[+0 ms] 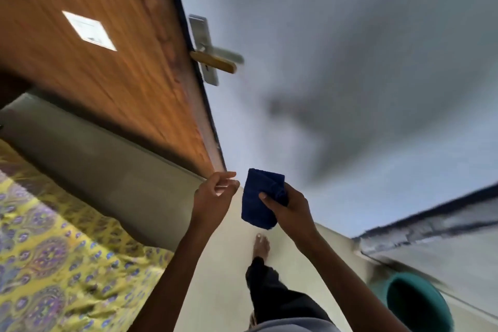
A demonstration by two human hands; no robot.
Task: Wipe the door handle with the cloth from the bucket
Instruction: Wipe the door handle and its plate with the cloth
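Head view looks down a pale strip of floor that runs between a wooden door on the left and a grey wall on the right, with open room ahead of the person's bare foot. Right hand pinches a folded dark blue cloth between thumb and fingers, holding it up in the air at about chest level. Left hand is just beside the cloth but not touching it, fingers loosely curled and holding nothing. Door's dark edge juts toward the person, and the door handle, a wood-coloured lever on a metal plate, sticks out from it well above and beyond the cloth. Green bucket sits low at the right against the wall. Yellow patterned fabric covers the lower left. White square label is stuck on the door face; its print is too blurred to read
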